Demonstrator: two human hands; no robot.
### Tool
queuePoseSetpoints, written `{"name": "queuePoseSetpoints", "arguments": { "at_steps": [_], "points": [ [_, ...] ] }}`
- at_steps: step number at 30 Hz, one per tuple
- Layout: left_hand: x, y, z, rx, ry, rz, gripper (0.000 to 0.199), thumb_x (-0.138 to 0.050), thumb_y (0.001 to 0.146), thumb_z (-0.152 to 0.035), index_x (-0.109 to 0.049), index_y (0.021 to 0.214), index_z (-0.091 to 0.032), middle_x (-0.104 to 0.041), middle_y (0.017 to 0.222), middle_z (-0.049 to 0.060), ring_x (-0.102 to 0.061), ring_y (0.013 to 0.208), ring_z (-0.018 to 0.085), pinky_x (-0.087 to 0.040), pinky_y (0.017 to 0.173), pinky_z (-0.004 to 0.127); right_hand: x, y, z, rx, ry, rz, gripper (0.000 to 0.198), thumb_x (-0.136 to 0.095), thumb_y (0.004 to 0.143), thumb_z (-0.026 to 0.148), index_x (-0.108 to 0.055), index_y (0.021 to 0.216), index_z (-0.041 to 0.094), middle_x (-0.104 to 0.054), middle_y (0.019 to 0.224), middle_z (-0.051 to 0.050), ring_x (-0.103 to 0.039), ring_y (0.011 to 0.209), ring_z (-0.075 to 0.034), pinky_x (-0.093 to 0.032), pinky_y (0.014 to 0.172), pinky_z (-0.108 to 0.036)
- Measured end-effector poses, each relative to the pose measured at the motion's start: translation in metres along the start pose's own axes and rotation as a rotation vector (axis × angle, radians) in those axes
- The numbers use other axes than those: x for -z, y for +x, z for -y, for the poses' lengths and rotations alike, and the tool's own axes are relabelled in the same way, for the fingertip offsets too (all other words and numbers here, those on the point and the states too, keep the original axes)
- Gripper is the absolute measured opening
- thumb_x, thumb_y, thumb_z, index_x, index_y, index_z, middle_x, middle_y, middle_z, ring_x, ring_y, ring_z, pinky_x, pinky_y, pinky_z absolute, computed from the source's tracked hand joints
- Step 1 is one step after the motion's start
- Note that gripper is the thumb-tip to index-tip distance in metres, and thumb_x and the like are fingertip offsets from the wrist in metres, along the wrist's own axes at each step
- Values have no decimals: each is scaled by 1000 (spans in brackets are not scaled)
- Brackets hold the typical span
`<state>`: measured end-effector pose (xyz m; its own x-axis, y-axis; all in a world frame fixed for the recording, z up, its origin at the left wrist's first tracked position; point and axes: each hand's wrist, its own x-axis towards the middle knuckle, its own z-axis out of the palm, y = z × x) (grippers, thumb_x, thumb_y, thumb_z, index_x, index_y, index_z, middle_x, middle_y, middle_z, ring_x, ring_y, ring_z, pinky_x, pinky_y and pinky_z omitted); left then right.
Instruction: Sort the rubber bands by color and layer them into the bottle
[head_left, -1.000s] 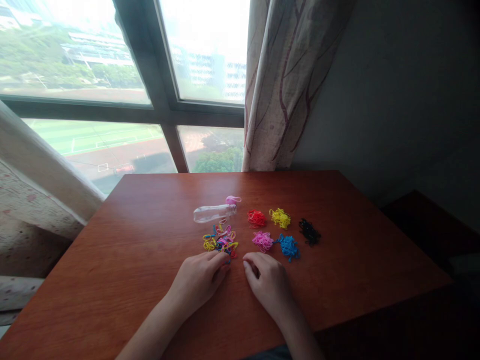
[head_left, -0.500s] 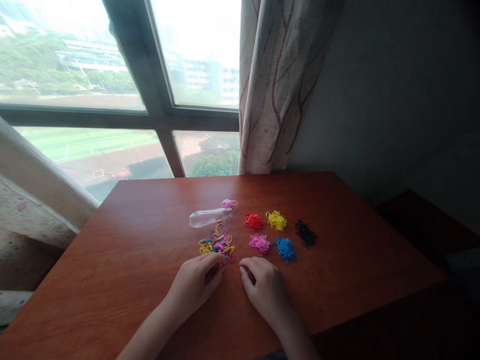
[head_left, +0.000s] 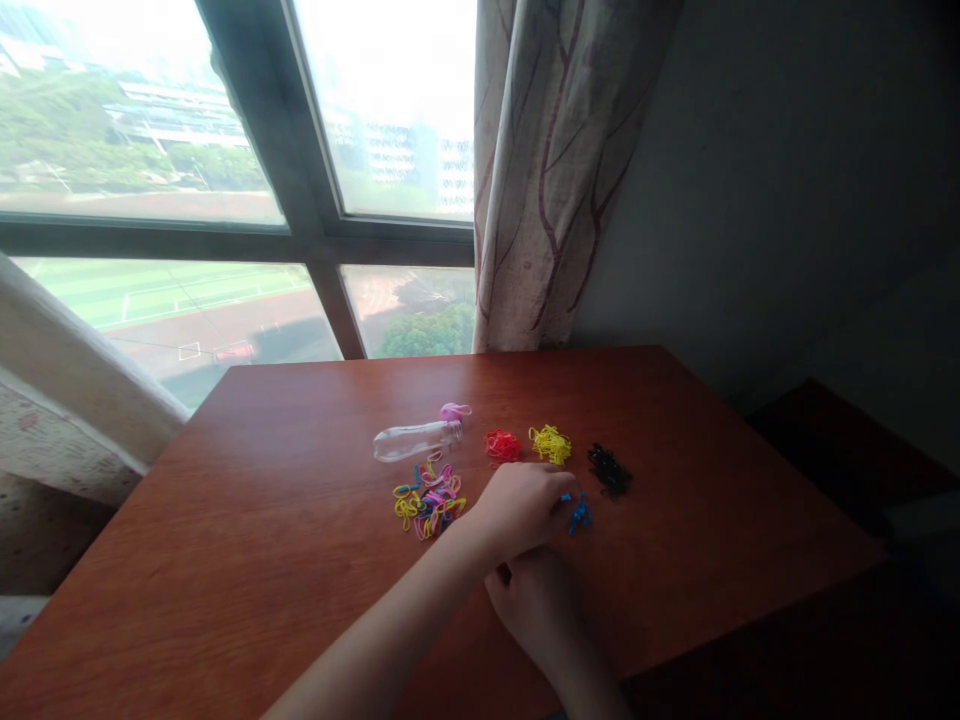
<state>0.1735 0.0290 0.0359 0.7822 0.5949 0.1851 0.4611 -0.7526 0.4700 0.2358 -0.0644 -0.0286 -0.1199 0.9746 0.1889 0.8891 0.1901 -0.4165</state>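
Wooden table (head_left: 262, 520). Left hand (head_left: 525, 505) crosses over right hand (head_left: 538, 595); left fingers curled, right fingers mostly hidden, grips undeterminable. Clear bottle (head_left: 412, 441) lies toward the far edge; mixed rubber bands (head_left: 436, 500), between bottle and near edge; blue rubber bands (head_left: 580, 517), at left fingers, toward the right edge.

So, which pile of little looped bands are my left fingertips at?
The bright blue pile of small looped bands, partly hidden by your left hand. The red pile, yellow pile, black pile and multicoloured pile lie away from those fingertips.
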Motion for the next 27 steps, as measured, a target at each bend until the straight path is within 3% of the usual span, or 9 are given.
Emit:
{"name": "queuePoseSetpoints", "arguments": {
  "at_steps": [5, 15, 22, 27],
  "points": [
    [4, -12, 9, 50, -16, -33, 11, -60, 83, -20, -68, 90, -23, -71, 85, 0, -64, 73, 15, -44, 63, 22, 0, 2, 0, -6, 57, -28, 19, -54, 77, 8, -68, 79, 20, -72, 74, -5, -66, 66, -20, -30, 55, -28],
    [22, -104, 44, 258, -61, -218, 16, -51, 88, -17, -66, 86, -21, -70, 77, 0, -60, 65, 11, -43, 60, 20, 5, 3, 3, 16, 292, -56, 18, -51, 88, 11, -65, 87, 22, -68, 82, -1, -63, 79, -17, -42, 72, -26],
    [20, -162, 53, 342, -54, -275, 18, -48, 90, -20, -66, 90, -21, -68, 74, -1, -59, 58, 10, -45, 57, 18, 17, 6, -20, -10, 494, -78, 17, -51, 89, 18, -67, 90, 21, -69, 81, -3, -64, 71, -16, -48, 64, -23],
    [22, -174, 57, 380, -44, -318, 17, -48, 90, -21, -64, 89, -21, -69, 76, -1, -61, 61, 11, -46, 59, 19, 23, 12, -37, 57, 441, -131, 18, -50, 90, 21, -68, 89, 21, -70, 81, -4, -66, 72, -17, -51, 66, -25]
  ]
}}
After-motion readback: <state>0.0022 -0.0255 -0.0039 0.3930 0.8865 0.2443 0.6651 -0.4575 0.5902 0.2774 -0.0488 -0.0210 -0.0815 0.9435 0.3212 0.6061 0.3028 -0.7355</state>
